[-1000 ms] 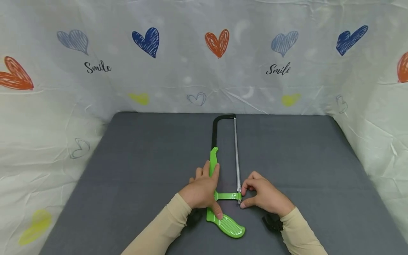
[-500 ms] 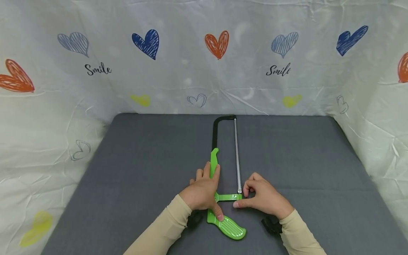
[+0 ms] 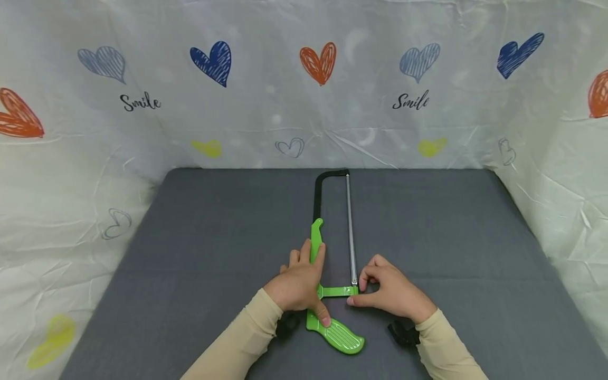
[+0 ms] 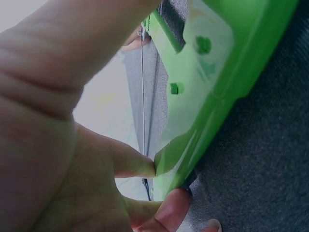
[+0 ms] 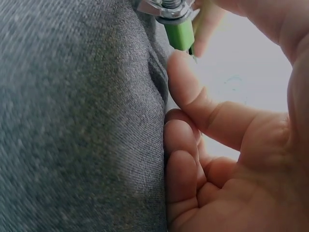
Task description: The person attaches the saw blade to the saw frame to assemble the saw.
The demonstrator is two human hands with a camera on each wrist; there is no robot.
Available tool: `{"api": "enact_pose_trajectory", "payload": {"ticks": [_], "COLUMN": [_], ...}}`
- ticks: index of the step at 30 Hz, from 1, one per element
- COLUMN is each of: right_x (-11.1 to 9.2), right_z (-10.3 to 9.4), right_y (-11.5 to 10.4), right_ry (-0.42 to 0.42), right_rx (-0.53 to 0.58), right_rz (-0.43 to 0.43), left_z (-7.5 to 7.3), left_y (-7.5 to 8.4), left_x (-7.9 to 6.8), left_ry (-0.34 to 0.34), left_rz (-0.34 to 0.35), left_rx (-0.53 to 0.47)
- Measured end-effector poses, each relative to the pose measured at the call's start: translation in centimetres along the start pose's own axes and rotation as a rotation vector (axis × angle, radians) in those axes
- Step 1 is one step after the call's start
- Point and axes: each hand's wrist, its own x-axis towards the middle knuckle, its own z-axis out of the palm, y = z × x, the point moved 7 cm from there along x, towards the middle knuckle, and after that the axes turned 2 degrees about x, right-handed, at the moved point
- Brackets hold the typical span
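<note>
A hacksaw (image 3: 316,232) with a green handle (image 3: 339,336) and a black front arch lies flat, its narrow blade (image 3: 351,232) on the right. Across the frame my left hand (image 3: 296,287) rests with fingers fairly straight, thumb on the handle; in the left wrist view its fingertips touch the green frame's edges. At the near end of the blade, my right hand (image 3: 394,287) has its thumb and bent index finger about a metal wing nut (image 5: 175,13), beside the green crossbar (image 3: 338,291). Its other fingers are curled in. The thumb hides the nut in the head view.
A dark grey cloth (image 3: 228,227) covers the table. White sheeting printed with hearts (image 3: 318,63) rises behind it and along both sides. Dark wrist devices (image 3: 402,333) sit below the sleeves.
My right thumb has slid left over the wing nut, from its right side to in front of it, and stayed there. The left hand and the hacksaw keep their places.
</note>
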Motion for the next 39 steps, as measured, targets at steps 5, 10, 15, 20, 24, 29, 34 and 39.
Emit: {"api": "enact_pose_trajectory", "payload": {"ticks": [5,10,15,20,24,29,34,39], "right_x": [0.01,-0.19,-0.39,-0.29,-0.09,0.01,0.16,0.15], "right_z": [-0.14,-0.2,-0.17,-0.19,-0.13,-0.16,-0.22,-0.1], "right_y": [-0.08,-0.22,-0.05,0.13,0.09,0.14,0.17,0.43], "right_ry": [-0.006,-0.008,-0.017,-0.031,-0.049,-0.058,-0.048,-0.046], "right_rx": [0.014,0.03,0.04,0.038,0.041,0.035,0.03,0.023], "right_rz": [-0.01,-0.046,-0.069,-0.08,-0.083,-0.077,-0.076,-0.064], "left_z": [-0.12,-0.08,-0.05,-0.04,-0.03,0.07,-0.01,-0.03], "left_y": [0.02,0.07,0.26,0.03,-0.17,-0.2,-0.28,-0.22], "left_x": [-0.09,-0.14,-0.17,-0.1,-0.22,-0.23,-0.2,-0.22], "left_ry": [-0.003,-0.009,-0.016,-0.005,-0.006,-0.011,-0.008,-0.01], "left_rz": [0.003,-0.001,0.007,0.0,-0.008,-0.006,-0.007,-0.004], "left_rx": [0.002,0.002,-0.002,0.01,0.005,0.006,0.005,0.009]}}
